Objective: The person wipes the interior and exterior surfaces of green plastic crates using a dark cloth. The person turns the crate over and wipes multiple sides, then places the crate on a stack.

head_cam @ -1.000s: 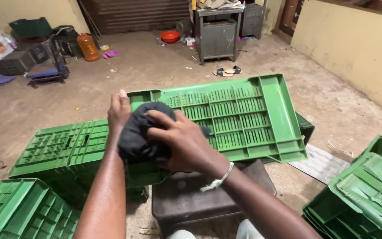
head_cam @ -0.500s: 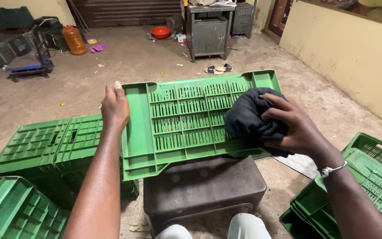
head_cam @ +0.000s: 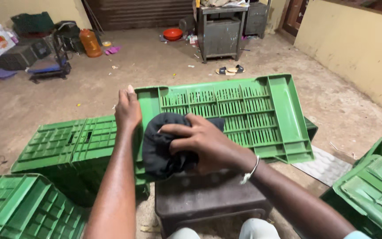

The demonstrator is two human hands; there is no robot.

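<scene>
A dark cloth, bunched into a wad, is pressed against the near left part of a green slatted plastic crate that is tipped over, its ribbed base facing up toward the camera. The right hand lies on top of the cloth, fingers spread and curled down over it, gripping the wad against the plastic. The left hand is closed over the crate's far left corner, thumb tip showing above the rim, holding it steady.

The step in hand looks like wiping the crate's base with the cloth while the other hand braces it. The next stroke would call for firm pressure along the slats and a steady grip at the corner so the crate does not slide.

The crate's long axis runs left to right across the view, its right end angled slightly away from the person. It rests on a dark box just in front of the person's knees. More green crates lie close by on the concrete floor to the left and right; a metal cabinet, an orange jug and a pair of sandals stand well apart beyond.
</scene>
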